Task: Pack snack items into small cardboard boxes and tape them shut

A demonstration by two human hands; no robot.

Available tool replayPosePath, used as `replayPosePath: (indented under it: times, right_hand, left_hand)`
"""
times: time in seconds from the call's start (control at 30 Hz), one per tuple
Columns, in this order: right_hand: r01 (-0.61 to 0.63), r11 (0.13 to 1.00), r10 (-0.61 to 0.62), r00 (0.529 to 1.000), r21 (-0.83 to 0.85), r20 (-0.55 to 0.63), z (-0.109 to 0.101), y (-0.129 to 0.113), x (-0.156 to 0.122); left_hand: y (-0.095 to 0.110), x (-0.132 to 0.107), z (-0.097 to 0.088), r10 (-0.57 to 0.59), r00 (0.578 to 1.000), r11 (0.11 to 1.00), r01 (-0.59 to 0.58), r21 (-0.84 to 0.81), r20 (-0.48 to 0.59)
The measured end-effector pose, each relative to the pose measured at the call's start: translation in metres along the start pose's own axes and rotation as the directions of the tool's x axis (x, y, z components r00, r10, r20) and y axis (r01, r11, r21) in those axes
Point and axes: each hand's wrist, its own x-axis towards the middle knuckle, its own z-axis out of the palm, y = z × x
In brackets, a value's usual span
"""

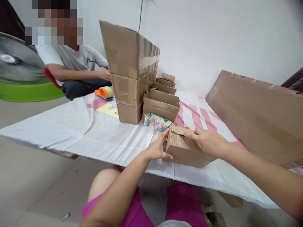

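Observation:
A small brown cardboard box (pixel 184 151) lies on the white cloth near the table's front edge. My left hand (pixel 158 147) grips its left end, fingers curled round the corner. My right hand (pixel 208 141) presses flat on its top, fingers stretched toward the taped flap. A small colourful printed packet (pixel 156 122) lies just behind the box.
A stack of taped cardboard boxes (pixel 132 72) stands mid-table, with a row of open small boxes (pixel 162 101) behind the packet. Flat cardboard sheets (pixel 258 110) lean at the right. An orange tape dispenser (pixel 104 92) lies far left. Another person (pixel 73 69) sits beyond; a fan (pixel 16 60) stands left.

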Motion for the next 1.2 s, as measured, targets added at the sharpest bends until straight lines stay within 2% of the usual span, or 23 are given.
replayPosePath:
  times: [0.13, 0.27, 0.43, 0.63, 0.7, 0.83, 0.93, 1.07, 1.2]
  right_hand:
    - [-0.051, 0.999, 0.051, 0.996, -0.012, 0.077, 0.003, 0.015, -0.022]
    - [-0.059, 0.998, 0.058, 0.998, 0.032, 0.036, 0.011, 0.028, -0.045]
    - [-0.097, 0.995, 0.097, 0.995, 0.003, 0.005, 0.016, 0.035, -0.061]
    - [-0.124, 0.99, 0.119, 0.989, -0.059, -0.084, 0.007, 0.032, -0.057]
    - [-0.142, 0.989, 0.138, 0.988, -0.049, -0.073, 0.003, 0.032, -0.055]
    - [-0.14, 0.99, 0.139, 0.99, 0.006, 0.024, -0.005, 0.036, -0.054]
    - [-0.132, 0.991, 0.132, 0.991, 0.013, -0.007, -0.009, 0.036, -0.052]
    - [-0.068, 0.998, 0.068, 0.992, 0.005, -0.102, -0.005, 0.023, -0.041]
    - [-0.051, 0.998, 0.05, 0.998, -0.026, -0.042, 0.005, 0.012, -0.03]
  left_hand:
    - [0.001, 0.0, 0.0, -0.012, 1.0, 0.999, 0.012, 0.044, 0.004]
    - [0.001, 0.0, 0.0, -0.01, 1.0, 0.999, 0.01, 0.041, 0.007]
    - [-0.001, 0.0, 0.001, 0.004, 1.0, 1.0, -0.004, 0.021, 0.006]
    - [-0.003, -0.001, 0.0, -0.012, 1.0, 1.0, 0.011, -0.021, -0.017]
    - [-0.002, -0.001, 0.0, -0.011, 1.0, 0.999, 0.01, -0.037, -0.016]
    - [0.001, -0.001, -0.001, -0.007, 1.0, 0.999, 0.007, -0.031, -0.009]
    - [0.002, -0.001, -0.002, -0.013, 1.0, 1.0, 0.013, -0.027, -0.003]
    - [0.001, -0.001, -0.002, -0.01, 1.0, 0.999, 0.01, -0.038, 0.001]
    - [-0.001, -0.001, -0.002, -0.012, 1.0, 0.999, 0.012, -0.043, 0.0]
